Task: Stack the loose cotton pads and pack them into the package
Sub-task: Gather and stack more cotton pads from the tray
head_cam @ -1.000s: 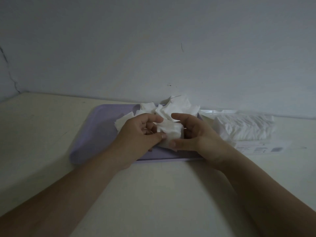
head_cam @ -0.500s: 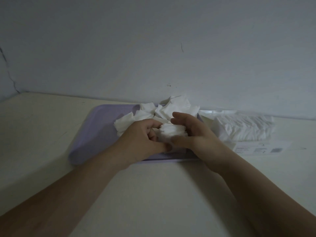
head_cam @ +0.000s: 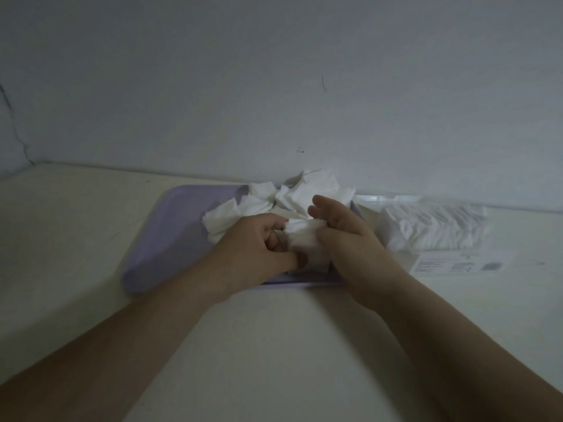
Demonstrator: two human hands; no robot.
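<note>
While loose pads [head_cam: 316, 190] litter the tray [head_cam: 170, 233]: left hand [head_cam: 256, 248], right hand [head_cam: 347, 239] clamped on small stack [head_cam: 304, 242]; package [head_cam: 432, 229] part-filled.

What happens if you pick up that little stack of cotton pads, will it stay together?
Probably only if squeezed: both the left hand and right hand pinch the stack of cotton pads. Its edges fan unevenly, so the pads likely slip apart. It looks soft and light.
</note>
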